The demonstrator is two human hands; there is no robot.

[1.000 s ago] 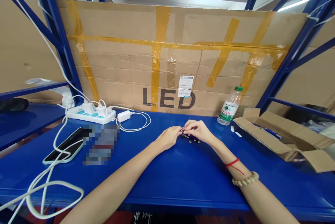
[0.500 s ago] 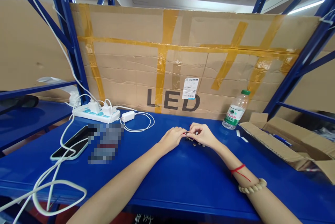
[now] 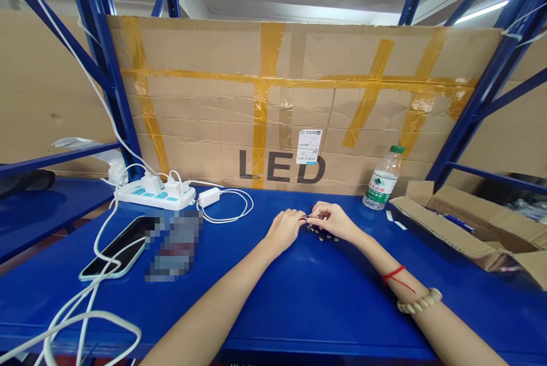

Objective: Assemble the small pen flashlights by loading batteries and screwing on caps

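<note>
Hands joined over small hardware

Left hand (image 3: 285,228) and right hand (image 3: 335,219) meet fingertip to fingertip, both pinching one small part (image 3: 308,218) just above the blue steel shelf (image 3: 299,292). Several loose metal pieces (image 3: 325,234) lie beside the right hand, apparently waiting. Around them: taped LED cardboard sheet (image 3: 205,115), water bottle (image 3: 382,179), power strip (image 3: 156,195), phone (image 3: 114,247), open carton (image 3: 465,223).

Left hand (image 3: 285,227): fingertips pinching a tiny part (image 3: 308,218)
Right hand (image 3: 334,220): pinching the same part
Small metal pieces (image 3: 323,233): on blue table (image 3: 299,292), under right hand
</note>
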